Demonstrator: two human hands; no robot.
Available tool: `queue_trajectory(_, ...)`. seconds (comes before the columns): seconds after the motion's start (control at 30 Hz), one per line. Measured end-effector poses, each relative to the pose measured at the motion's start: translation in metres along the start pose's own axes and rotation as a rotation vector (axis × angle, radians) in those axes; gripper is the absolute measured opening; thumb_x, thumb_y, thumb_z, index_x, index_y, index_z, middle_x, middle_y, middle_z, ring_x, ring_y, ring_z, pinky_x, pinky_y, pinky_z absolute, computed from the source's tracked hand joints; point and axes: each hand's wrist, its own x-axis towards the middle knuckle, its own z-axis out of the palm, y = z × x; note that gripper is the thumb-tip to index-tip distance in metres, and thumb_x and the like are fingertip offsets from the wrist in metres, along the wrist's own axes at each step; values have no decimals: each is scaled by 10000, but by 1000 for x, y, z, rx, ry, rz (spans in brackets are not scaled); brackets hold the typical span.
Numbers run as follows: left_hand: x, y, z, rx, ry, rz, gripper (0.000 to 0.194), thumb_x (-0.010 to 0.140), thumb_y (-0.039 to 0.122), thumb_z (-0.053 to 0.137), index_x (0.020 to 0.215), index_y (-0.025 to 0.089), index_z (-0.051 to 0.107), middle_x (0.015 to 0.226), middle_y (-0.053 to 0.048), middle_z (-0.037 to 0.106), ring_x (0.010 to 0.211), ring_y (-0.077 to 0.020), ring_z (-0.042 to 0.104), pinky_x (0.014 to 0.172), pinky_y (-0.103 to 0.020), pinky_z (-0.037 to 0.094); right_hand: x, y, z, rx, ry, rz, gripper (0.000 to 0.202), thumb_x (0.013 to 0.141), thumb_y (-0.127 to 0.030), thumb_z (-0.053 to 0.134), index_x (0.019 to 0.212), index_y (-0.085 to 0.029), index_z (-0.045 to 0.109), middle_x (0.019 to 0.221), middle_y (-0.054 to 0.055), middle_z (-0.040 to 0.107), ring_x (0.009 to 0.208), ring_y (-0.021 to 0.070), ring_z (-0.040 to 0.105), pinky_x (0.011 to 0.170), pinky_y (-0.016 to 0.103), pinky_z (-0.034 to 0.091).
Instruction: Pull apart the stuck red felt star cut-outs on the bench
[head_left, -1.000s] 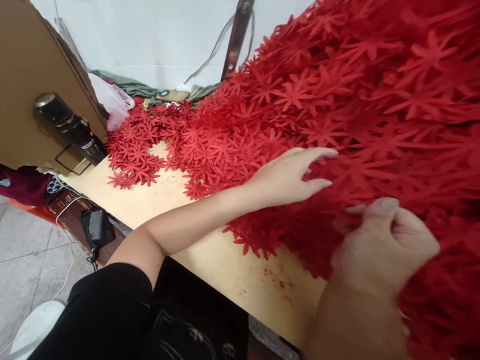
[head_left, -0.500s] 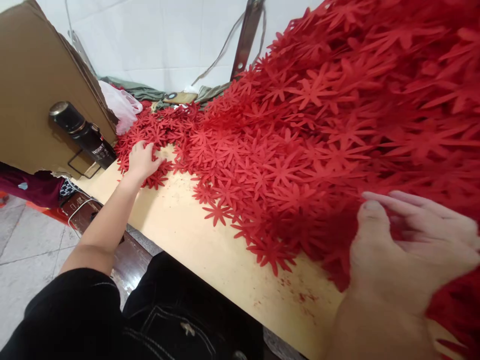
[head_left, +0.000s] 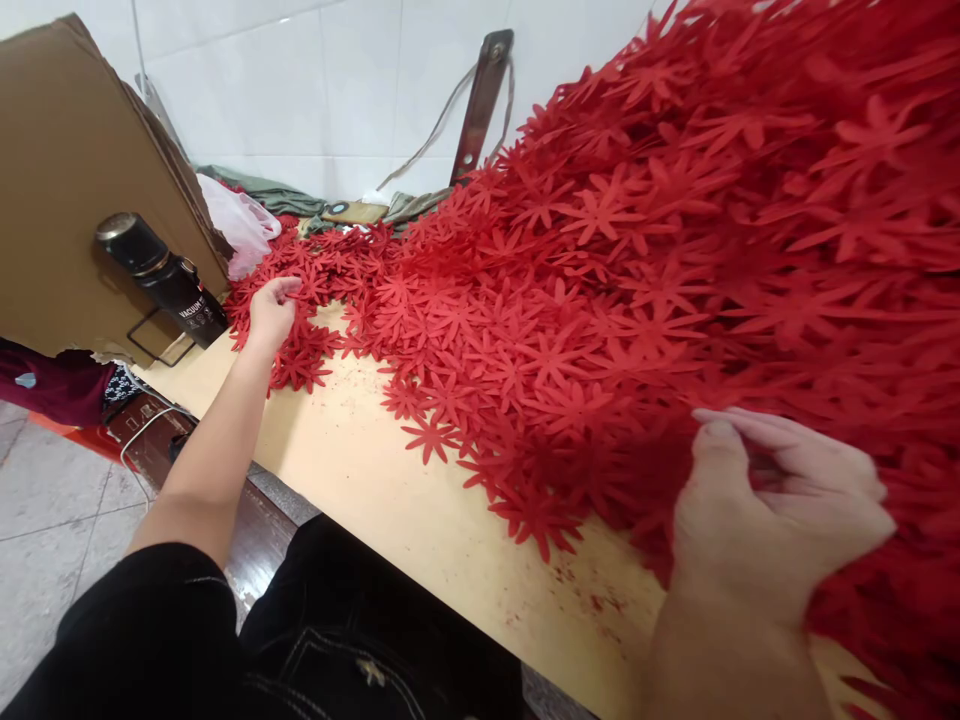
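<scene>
A large heap of red star-shaped pieces (head_left: 540, 350) covers the right and back of the pale wooden board (head_left: 360, 460). My left hand (head_left: 274, 308) is at the heap's left end, over the smaller pile there, with its fingers drawn together; whether a piece is between them is too small to tell. At the right, my right hand (head_left: 780, 480) is in front of the tall part of the heap. Its thumb and index finger meet in a pinch, and what they hold, if anything, cannot be made out.
A black vacuum bottle (head_left: 169, 280) leans by a cardboard box (head_left: 75, 180) at the left. Behind the pile are a white plastic bag (head_left: 240, 225), green cloth (head_left: 270, 190) and a metal bracket (head_left: 480, 110) against the tiled wall. Red scraps dot the board's front.
The fingers of my left hand have drawn together. My right hand has moved a little left, its thumb and index finger now meeting. The view has shifted slightly.
</scene>
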Motion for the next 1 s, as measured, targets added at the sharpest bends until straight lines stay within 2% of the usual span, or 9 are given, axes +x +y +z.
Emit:
queue_trajectory(0.1,-14,37,12,-409,-76,12,393,673,-6,532,1037,112,622,1080,-100,679,1025,-155,621,907,-288,481,-4,-19,-1,62,103,-113,181,741,-312,571,751,-227,730,776,107,703,879,280,665,887,524,474)
queue_trajectory(0.17,-41,71,31,-563,-236,83,318,686,34,585,983,136,633,1045,-70,688,1019,-150,622,907,-288,484,-9,-36,0,120,100,-109,202,779,-325,567,817,-239,746,855,117,721,935,273,665,924,519,461)
queue_trajectory(0.33,-138,153,103,-661,-631,322,171,792,102,513,873,149,657,1002,-69,671,945,-141,618,903,-298,497,-18,-79,1,641,-108,383,337,759,-481,575,913,-213,709,1042,119,685,1040,254,642,1027,527,412)
queue_trajectory(0.4,-170,172,124,-717,-681,451,238,796,68,455,921,124,649,978,-103,655,913,-145,610,865,-276,518,-15,-86,-1,751,-197,535,321,686,-486,644,852,-216,698,994,95,680,986,231,649,1056,507,389)
queue_trajectory(0.47,-192,183,135,-704,-615,468,329,783,26,392,985,122,633,1024,-116,657,1003,-155,593,947,-282,492,-9,-86,-4,734,-186,590,270,591,-429,722,772,-229,706,896,78,684,853,205,658,1041,475,404)
queue_trajectory(0.6,-202,192,136,-646,-587,440,331,828,142,447,1136,194,556,1371,-131,512,1315,-174,430,1170,-367,277,-4,-85,-12,683,-121,661,318,431,-288,758,744,-233,750,756,68,699,648,200,649,978,519,449)
queue_trajectory(0.7,-193,196,141,-665,-610,206,340,844,256,499,1183,237,520,1491,-86,381,1411,-196,301,1225,-441,88,-10,-93,-15,682,-82,645,362,496,-220,729,856,-251,756,909,75,742,835,242,706,1015,526,443)
queue_trajectory(0.87,-192,200,147,-1100,-753,-576,285,917,305,393,1089,152,560,1344,-110,542,1299,-202,474,1149,-333,344,-24,-102,-8,735,-109,443,338,698,-161,647,1018,-239,720,1035,70,732,999,222,689,1045,468,465)
queue_trajectory(1.0,-210,204,129,-1333,-867,-803,420,952,323,299,1244,145,545,1335,-81,568,1308,-133,465,1153,-201,300,-27,-93,-3,444,-174,191,362,810,-198,566,1160,-216,656,1233,77,642,1172,193,600,1122,399,395)
